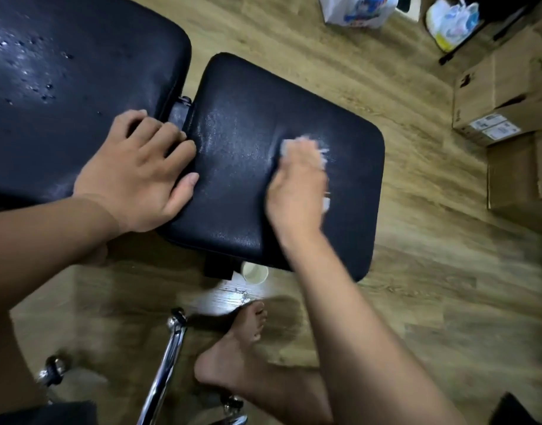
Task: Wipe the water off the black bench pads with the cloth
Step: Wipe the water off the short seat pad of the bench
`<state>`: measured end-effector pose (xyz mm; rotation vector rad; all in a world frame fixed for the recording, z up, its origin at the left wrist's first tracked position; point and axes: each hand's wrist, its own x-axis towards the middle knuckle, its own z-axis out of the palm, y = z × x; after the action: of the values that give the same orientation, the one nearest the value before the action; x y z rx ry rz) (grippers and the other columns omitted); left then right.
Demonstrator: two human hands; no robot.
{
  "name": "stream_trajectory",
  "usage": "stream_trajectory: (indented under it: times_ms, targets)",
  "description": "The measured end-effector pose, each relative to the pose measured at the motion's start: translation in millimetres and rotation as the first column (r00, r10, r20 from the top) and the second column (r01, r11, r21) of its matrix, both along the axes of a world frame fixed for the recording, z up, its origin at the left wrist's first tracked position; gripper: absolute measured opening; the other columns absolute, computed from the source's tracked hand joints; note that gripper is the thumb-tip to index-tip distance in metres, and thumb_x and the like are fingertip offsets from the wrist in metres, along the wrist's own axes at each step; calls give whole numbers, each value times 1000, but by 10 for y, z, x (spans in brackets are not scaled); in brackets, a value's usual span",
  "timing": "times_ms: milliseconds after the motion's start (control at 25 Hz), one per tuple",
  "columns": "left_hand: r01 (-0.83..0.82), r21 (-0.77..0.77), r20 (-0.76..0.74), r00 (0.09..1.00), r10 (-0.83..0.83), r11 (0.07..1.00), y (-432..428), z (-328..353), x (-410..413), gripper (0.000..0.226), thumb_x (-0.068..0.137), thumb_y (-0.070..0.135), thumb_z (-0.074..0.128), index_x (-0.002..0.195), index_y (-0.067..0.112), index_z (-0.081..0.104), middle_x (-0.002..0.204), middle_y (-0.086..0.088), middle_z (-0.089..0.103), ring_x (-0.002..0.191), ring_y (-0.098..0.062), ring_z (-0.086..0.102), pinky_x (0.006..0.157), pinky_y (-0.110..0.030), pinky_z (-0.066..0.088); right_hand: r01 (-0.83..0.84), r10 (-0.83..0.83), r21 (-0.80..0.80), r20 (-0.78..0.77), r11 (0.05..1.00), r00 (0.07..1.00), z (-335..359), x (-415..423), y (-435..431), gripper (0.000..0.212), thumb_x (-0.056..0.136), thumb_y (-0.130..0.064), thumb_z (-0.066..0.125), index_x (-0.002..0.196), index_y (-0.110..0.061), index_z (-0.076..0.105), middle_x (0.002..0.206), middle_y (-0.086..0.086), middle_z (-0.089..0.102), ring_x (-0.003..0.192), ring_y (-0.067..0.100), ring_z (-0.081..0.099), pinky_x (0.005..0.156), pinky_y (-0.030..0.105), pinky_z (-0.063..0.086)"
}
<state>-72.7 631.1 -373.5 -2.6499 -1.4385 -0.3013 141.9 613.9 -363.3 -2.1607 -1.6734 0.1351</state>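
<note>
- Head view: the fingertips [294,148] of the right hand [297,185] bend down over a bunched white cloth [317,148] and hold it flat against the short bench pad [248,96], right of the frame's centre. Blur softens the hand, so the exact curl of each finger is hard to read.
- The cloth shows only as pale fringes past the fingertips and beside the palm. Covering it this way probably lets the whole hand press it into the vinyl.
- The left hand [134,173], left of centre, hooks its fingers [168,139] over the end of the long bench pad [95,56] into the gap at the hinge bracket [180,111]. Its thumb lies on the short pad's near edge. It looks like a brace, steadying the bench and the leaning body.
- The short pad looks dull and smeared with a thin wet sheen, with no standing beads.
- The long pad, at the upper left of the frame, carries scattered water droplets [24,62]. By my judgement it is the part not yet wiped.
- Lower centre, a paper cup [255,273] stands on the wooden floor [432,210] just under the short pad's edge, with a wet patch beside it.
</note>
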Motion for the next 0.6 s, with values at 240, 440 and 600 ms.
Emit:
stream_trajectory:
  times_ms: [240, 440, 600]
  targets:
    - [-7, 2, 4, 1000, 7, 1000, -29, 2, -4, 46, 95, 39, 38, 112, 1, 57, 108, -21, 58, 96, -41, 52, 104, -54, 33, -468, 461, -84, -82, 880, 883, 38, -294, -144, 44, 85, -8, 48, 128, -6, 58, 139, 16, 53, 137, 32, 39, 117, 43, 23]
    - [-17, 10, -28, 999, 17, 1000, -15, -63, -22, 45, 95, 40, 38, 114, 3, 55, 111, -20, 57, 99, -40, 52, 107, -53, 32, 29, -30, -19, -16, 999, 999, 12, 870, -851, 44, 89, -16, 40, 126, -7, 62, 138, 12, 55, 136, 27, 43, 113, 50, 31]
    - [-9, 8, -24, 1000, 9, 1000, 0, -25, 0, 44, 94, 40, 39, 112, 4, 56, 110, -19, 57, 97, -40, 54, 108, -53, 32, -161, 154, -93, -72, 983, 985, 43, 68, -892, 47, 96, -27, 35, 132, -6, 57, 144, 13, 48, 141, 29, 35, 115, 52, 25]
